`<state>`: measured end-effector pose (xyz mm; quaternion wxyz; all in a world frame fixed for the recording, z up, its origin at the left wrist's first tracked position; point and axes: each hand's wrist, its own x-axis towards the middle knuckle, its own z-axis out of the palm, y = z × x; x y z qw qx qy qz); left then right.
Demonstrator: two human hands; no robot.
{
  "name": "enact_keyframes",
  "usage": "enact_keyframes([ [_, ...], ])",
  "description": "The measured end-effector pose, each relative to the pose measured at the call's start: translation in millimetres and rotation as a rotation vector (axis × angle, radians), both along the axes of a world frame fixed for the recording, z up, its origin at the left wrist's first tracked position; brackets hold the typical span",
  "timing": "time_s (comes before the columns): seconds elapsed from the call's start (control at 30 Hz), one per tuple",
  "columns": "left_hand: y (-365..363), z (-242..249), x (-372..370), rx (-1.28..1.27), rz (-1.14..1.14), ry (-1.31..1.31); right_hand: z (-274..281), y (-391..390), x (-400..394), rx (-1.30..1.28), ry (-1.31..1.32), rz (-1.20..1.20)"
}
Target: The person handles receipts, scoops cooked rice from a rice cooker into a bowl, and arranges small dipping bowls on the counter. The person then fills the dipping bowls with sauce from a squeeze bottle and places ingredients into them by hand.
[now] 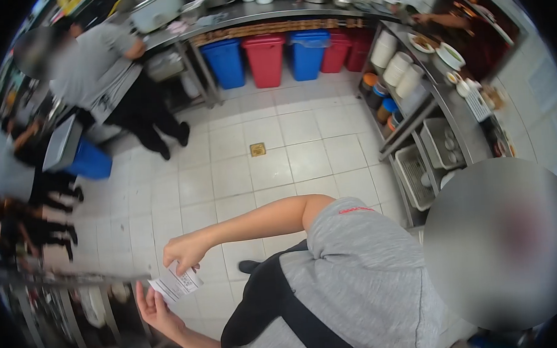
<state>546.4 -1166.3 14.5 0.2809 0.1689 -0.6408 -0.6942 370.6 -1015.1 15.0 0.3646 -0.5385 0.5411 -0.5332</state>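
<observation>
A white printed paper slip (178, 285), like a receipt with rows of dark text, is held at the lower left, above the tiled floor. My right hand (184, 251) pinches its upper edge, the arm reaching across from a grey sleeve. Below it, my left hand (159, 311) has its fingers stretched out and apart, beside the slip's lower left corner; they seem to touch the paper. A black apron (255, 309) covers the front of the grey shirt.
Metal shelving (102, 312) stands close to the left hand. A co-worker (103, 76) works at the back counter (237, 14), above blue and red bins (264, 60). Other people stand at left. A right-hand steel counter (449, 93) bears dishes. A blurred patch (506, 243) hides the lower right.
</observation>
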Motion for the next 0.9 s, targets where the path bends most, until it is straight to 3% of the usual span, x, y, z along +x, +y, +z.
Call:
enact_keyframes([
  [0.07, -41.3, -17.9, -34.6, -0.021, -0.097, 0.006, -4.8, -28.0, -33.7, 0.033, 0.153, -0.027],
  [0.2, -112.6, -12.2, -121.1, -0.150, -0.122, -0.150, -18.3, -84.7, -111.6, 0.095, 0.104, -0.091],
  [0.33, -202.0, 4.1, -210.6, -0.276, -0.212, -0.140, -11.0, -152.1, -173.4, 0.131, -0.182, -0.202],
  [0.57, -368.9, 11.7, -294.6, -0.132, -0.239, -0.223, -10.5, -308.5, -250.4, 0.149, -0.402, -0.129],
  [0.63, -385.3, 11.9, -305.9, -0.126, -0.262, -0.222, -22.3, -331.5, -273.9, 0.173, -0.360, -0.016],
  [0.8, -497.9, -8.1, -330.2, -0.137, -0.051, -0.218, -55.1, -477.3, -334.4, 0.247, -0.214, 0.256],
  [0.9, -551.3, -2.0, -337.9, -0.199, 0.142, -0.220, -42.9, -569.9, -371.6, 0.245, 0.106, 0.284],
])
